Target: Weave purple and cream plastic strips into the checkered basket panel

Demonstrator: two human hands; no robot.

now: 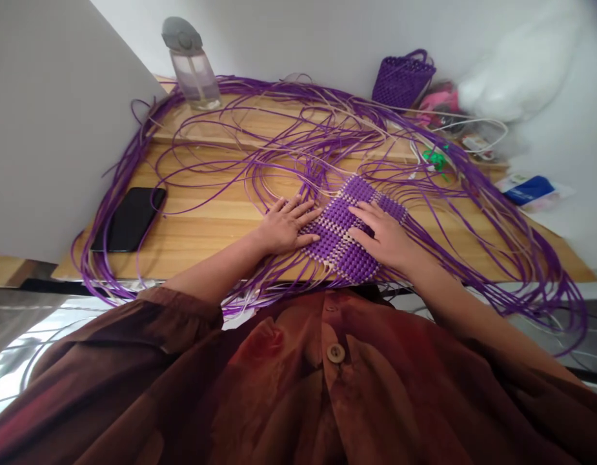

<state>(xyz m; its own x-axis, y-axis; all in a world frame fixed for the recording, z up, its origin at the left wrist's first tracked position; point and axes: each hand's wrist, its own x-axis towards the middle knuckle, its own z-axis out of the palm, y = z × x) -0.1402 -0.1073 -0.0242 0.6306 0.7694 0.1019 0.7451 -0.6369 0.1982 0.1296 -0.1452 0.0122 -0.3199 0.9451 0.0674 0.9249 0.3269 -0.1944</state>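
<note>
A purple and cream woven panel (334, 223) lies turned cornerwise near the table's front edge. Long loose purple and cream cords (298, 145) run out from its sides and loop across the table. My left hand (288, 226) rests palm down on the panel's left corner and the cords there, fingers stretched out. On the panel's right half lies my right hand (381, 236), also flat, with its thumb apart from the fingers. Neither hand grips anything. Part of the weave is hidden under both hands.
A clear bottle with a grey lid (194, 71) stands at the back left. A black phone (130, 219) lies at left among cords. A small purple woven bag (403, 81), a white plastic bag (514, 71) and a blue packet (529, 190) are at right. Cords overhang the front edge.
</note>
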